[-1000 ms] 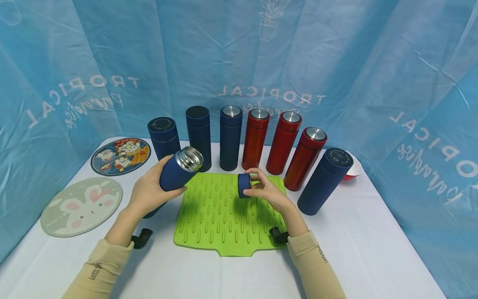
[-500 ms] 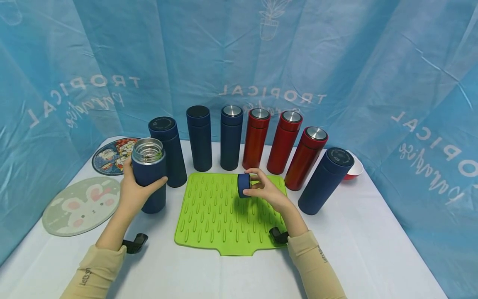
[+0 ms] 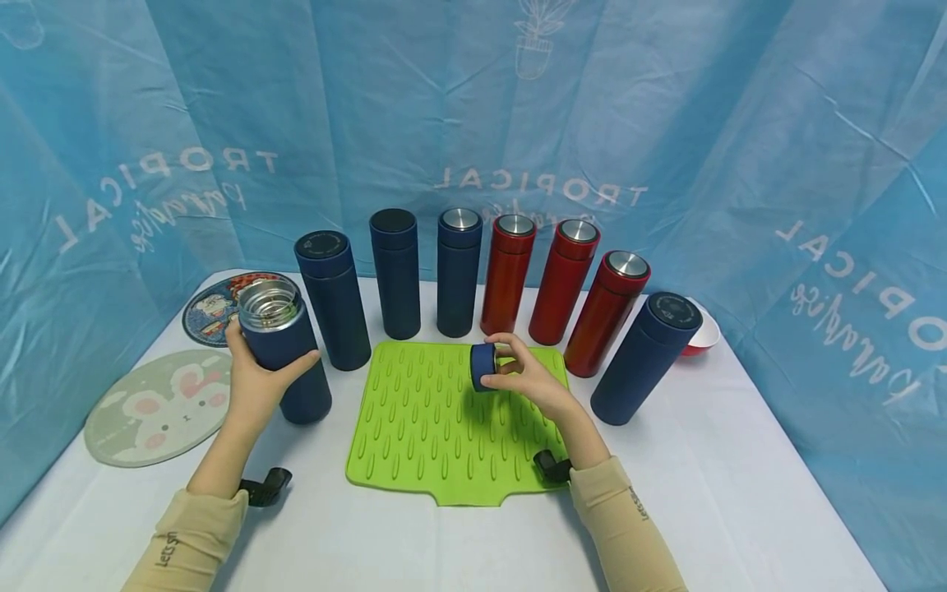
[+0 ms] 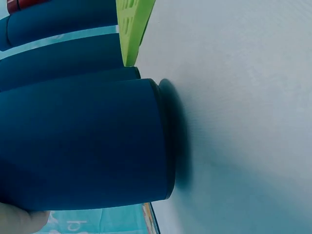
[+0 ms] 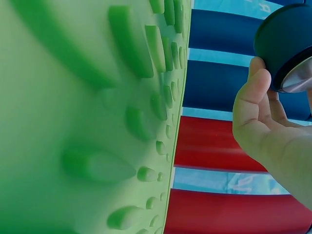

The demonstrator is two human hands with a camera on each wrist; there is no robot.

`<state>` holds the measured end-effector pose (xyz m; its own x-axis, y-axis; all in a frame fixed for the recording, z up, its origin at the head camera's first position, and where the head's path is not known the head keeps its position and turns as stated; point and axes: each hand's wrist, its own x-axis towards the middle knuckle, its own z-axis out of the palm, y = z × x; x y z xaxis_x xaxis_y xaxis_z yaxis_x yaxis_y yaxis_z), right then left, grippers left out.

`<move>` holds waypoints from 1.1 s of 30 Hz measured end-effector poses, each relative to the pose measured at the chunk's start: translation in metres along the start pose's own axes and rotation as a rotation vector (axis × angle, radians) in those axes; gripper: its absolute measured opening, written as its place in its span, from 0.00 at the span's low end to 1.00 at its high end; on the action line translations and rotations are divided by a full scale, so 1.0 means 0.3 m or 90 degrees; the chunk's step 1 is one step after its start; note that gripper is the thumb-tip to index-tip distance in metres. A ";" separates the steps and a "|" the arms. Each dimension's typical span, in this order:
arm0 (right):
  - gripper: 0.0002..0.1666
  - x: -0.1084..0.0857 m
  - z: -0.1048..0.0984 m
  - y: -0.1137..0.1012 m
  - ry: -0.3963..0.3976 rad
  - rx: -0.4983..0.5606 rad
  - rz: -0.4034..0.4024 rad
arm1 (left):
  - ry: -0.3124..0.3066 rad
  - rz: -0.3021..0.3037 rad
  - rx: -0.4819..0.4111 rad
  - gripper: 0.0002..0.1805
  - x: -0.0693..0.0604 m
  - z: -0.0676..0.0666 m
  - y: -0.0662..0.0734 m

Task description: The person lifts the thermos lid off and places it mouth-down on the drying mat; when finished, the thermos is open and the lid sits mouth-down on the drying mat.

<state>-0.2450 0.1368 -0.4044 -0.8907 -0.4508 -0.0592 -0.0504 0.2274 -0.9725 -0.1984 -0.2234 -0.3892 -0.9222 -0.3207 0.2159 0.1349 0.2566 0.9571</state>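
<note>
left hand (image 3: 261,380) clamped round 1 lidless blue bottle (image 3: 284,345), left of 1 green mat (image 3: 422,427); right hand (image 3: 528,380) pinching 1 blue lid (image 3: 482,367) above that mat, 7 capped bottles (image 3: 500,284) (4 blue, 3 red!) standing around!

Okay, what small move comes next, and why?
Probably settle the uncapped navy thermos upright on the white tablecloth: the left hand grips it with its base close to the cloth, while the right hand holds the navy lid over the green mat.

The held bottle (image 3: 284,345) and lid (image 3: 482,367) are navy. The mat (image 3: 432,427) is lime green, teardrop-patterned. The half-covered placemat's (image 3: 211,309) print looks multicoloured.
</note>
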 end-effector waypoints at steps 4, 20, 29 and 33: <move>0.34 0.000 0.006 -0.004 0.005 0.003 -0.003 | 0.009 0.000 -0.003 0.54 -0.003 -0.001 -0.006; 0.31 0.031 0.031 -0.011 0.057 -0.009 -0.043 | 0.028 -0.006 -0.022 0.53 -0.003 -0.004 -0.016; 0.37 0.035 0.069 -0.105 0.058 -0.044 -0.033 | 0.032 0.018 -0.022 0.52 -0.009 -0.001 -0.020; 0.39 0.090 0.081 -0.071 0.077 -0.051 -0.033 | 0.032 0.033 -0.023 0.53 -0.011 0.001 -0.020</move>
<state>-0.2571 0.0987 -0.3907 -0.9336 -0.3575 0.0228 -0.1291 0.2763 -0.9524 -0.1964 -0.2237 -0.3959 -0.8945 -0.3536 0.2737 0.1958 0.2406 0.9507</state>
